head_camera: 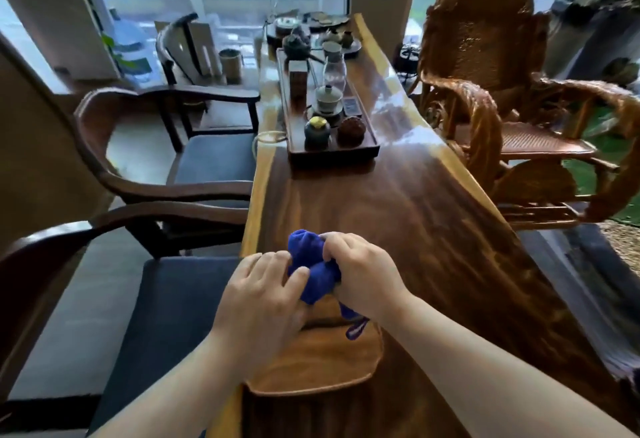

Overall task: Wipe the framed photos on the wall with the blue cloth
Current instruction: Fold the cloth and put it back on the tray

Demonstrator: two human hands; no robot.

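- We see both hands gathered on the blue cloth (pixel 313 269), which is bunched into a lump just above the near end of the long wooden table (pixel 398 202).
- The right hand (pixel 363 275) is closed round the right and lower part of the bundle, fingers curled over its top; a loose tail of the cloth hangs down below this hand.
- The left hand (pixel 263 295) meets the bundle from the left, its thumb pressed into the fabric and its fingers only loosely curved; we judge this a light pinch, not a full fist.
- The bundle's long axis runs roughly away from us, from the wrists toward the tea tray (pixel 332 153) farther along the table.
- No framed photos and no wall that carries them appear in view; we cannot tell which way they lie from the cloth.
- We judge the task to be at its preparatory step: the cloth is being shaped for wiping and no frame has been reached.
- The right hand has the fuller hold, so we expect it to carry the cloth once the person turns toward the wall.
- Armchairs (pixel 162 174) stand close on the left.
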